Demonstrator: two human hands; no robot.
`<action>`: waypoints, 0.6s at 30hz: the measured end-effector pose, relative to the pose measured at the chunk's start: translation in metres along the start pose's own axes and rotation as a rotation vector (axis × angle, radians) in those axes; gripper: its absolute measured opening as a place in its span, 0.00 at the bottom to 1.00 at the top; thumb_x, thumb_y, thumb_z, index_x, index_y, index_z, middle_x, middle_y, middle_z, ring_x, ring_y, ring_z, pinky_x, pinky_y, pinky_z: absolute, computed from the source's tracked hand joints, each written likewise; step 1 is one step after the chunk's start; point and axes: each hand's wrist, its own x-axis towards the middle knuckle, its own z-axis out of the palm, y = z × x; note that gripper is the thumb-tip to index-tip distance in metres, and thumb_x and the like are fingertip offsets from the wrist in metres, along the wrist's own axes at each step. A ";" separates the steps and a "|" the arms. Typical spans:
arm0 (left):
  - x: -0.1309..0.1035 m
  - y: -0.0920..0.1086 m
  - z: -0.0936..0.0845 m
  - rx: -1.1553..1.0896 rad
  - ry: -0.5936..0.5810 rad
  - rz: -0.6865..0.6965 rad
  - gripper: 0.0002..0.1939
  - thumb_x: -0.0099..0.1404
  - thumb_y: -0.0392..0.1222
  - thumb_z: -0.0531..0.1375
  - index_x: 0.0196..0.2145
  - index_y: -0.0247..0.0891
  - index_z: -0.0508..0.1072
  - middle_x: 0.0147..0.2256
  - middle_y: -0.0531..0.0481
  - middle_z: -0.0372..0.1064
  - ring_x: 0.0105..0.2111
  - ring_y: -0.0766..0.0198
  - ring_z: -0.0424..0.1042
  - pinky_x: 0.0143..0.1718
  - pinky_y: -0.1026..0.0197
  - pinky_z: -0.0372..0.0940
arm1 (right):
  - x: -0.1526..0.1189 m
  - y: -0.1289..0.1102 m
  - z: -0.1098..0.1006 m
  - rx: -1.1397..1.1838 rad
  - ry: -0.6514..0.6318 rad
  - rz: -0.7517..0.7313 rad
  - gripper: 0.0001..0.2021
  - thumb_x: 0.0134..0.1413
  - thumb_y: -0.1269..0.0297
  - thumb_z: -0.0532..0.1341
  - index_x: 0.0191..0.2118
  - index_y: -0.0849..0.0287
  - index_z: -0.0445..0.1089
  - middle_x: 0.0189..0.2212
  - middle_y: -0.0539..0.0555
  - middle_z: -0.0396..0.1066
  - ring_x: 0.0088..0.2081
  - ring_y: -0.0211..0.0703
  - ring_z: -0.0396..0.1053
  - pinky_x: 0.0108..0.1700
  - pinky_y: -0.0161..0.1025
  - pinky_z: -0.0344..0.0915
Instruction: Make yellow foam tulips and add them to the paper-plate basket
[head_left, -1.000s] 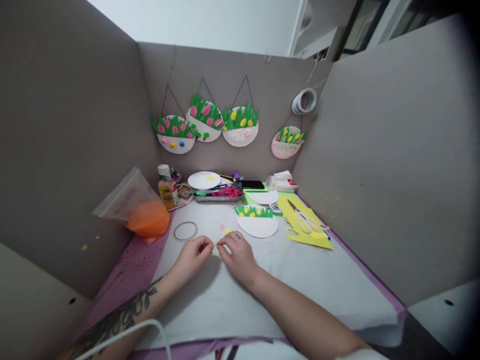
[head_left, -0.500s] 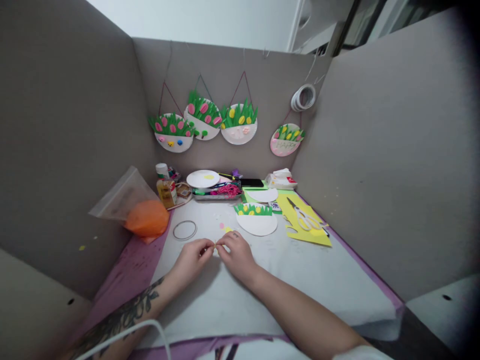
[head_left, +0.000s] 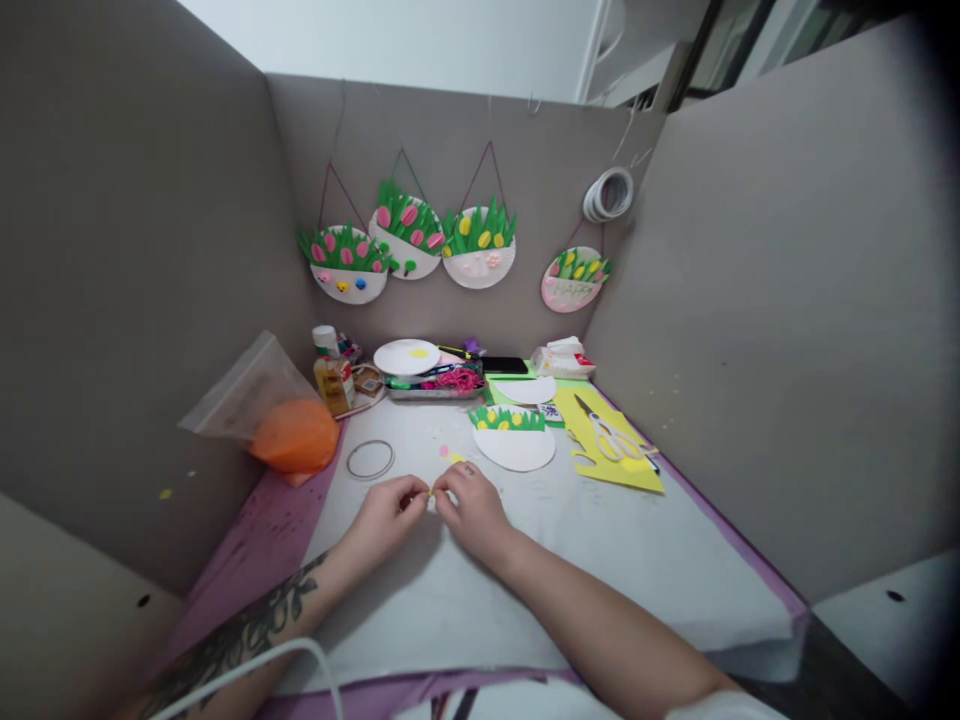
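Fingertip to fingertip, my left hand [head_left: 391,508] and my right hand [head_left: 472,505] meet low over the white table cover. Both are closed in a pinch on a tiny yellow piece [head_left: 431,492], mostly hidden by the fingers; it looks like paper. Just beyond the fingers lie small pink and yellow paper scraps [head_left: 454,458]. Behind my right hand lies a white paper plate [head_left: 514,450] with green paper grass and yellow paper flowers along its upper part. A thin double ring [head_left: 370,460] rests beyond my left hand.
White-handled scissors [head_left: 611,437] lie on yellow paper [head_left: 637,478] at right. A metal tray [head_left: 435,394] of supplies stands at the back, beside a glue bottle [head_left: 334,385]. An orange-filled bag [head_left: 292,435] leans at left. Decorated plates [head_left: 480,272] hang on the back panel. A white cable [head_left: 289,648] crosses my left forearm.
Both hands stay almost in place, still pinching together. A little more of the yellow piece seems to show between the fingertips.
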 end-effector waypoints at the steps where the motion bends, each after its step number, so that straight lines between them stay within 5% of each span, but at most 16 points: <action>1: 0.001 -0.001 0.000 -0.029 0.003 -0.019 0.11 0.57 0.41 0.51 0.27 0.35 0.71 0.23 0.52 0.66 0.25 0.66 0.63 0.27 0.66 0.55 | 0.001 0.001 -0.001 -0.006 0.000 -0.002 0.05 0.52 0.73 0.54 0.30 0.58 0.66 0.29 0.53 0.66 0.36 0.43 0.61 0.41 0.40 0.59; 8: 0.007 -0.006 -0.002 -0.221 0.044 -0.183 0.09 0.54 0.42 0.54 0.25 0.34 0.70 0.21 0.54 0.64 0.22 0.68 0.61 0.24 0.67 0.55 | 0.017 0.042 -0.025 -0.072 0.192 0.181 0.08 0.51 0.74 0.52 0.32 0.58 0.66 0.31 0.55 0.66 0.38 0.46 0.61 0.41 0.42 0.59; 12: 0.009 -0.003 -0.003 -0.274 0.049 -0.258 0.10 0.53 0.44 0.54 0.25 0.34 0.70 0.21 0.54 0.65 0.19 0.69 0.59 0.21 0.68 0.53 | 0.018 0.069 -0.028 -0.270 0.169 0.272 0.22 0.41 0.82 0.52 0.44 0.60 0.67 0.44 0.64 0.65 0.47 0.55 0.58 0.45 0.48 0.57; 18: 0.009 -0.004 -0.002 -0.291 0.077 -0.264 0.11 0.53 0.45 0.55 0.25 0.34 0.70 0.20 0.55 0.64 0.18 0.70 0.58 0.20 0.68 0.52 | 0.013 0.035 -0.023 -0.089 0.125 0.017 0.16 0.48 0.80 0.51 0.37 0.57 0.70 0.36 0.57 0.66 0.43 0.48 0.61 0.46 0.46 0.60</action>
